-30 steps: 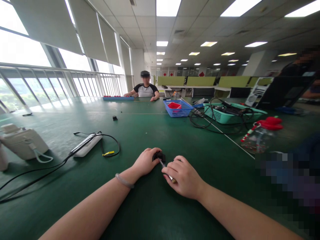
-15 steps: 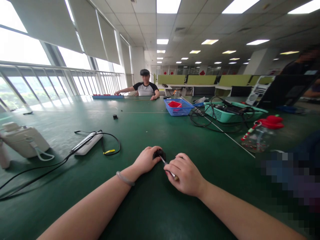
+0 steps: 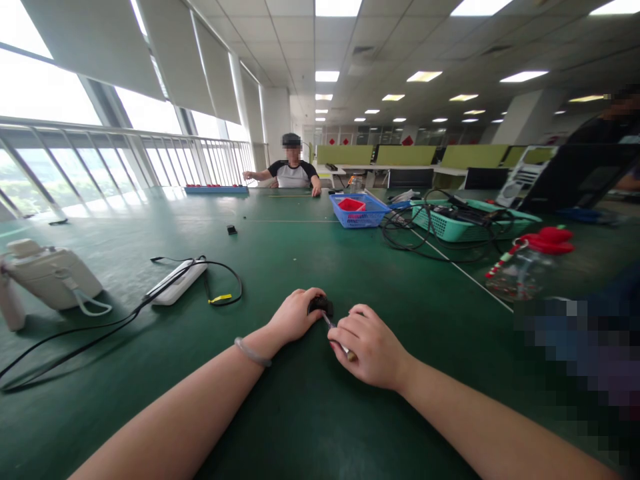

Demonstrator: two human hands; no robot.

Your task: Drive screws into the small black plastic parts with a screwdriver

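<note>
My left hand is closed on a small black part and holds it down on the green table. My right hand is closed around a thin screwdriver; its metal tip points up-left into the black part and its yellowish handle end sticks out under my fingers. Both hands rest on the table surface, close together, near the front middle. A clear bangle sits on my left wrist.
A white power strip with black cable lies to the left, a beige device beyond it. A blue basket, a teal tray with cables and a red-lidded bottle stand right. A person sits at the far end.
My hands have kept their grip and barely shifted; the view tilted slightly. The far person's arm has moved along the blue strip.
</note>
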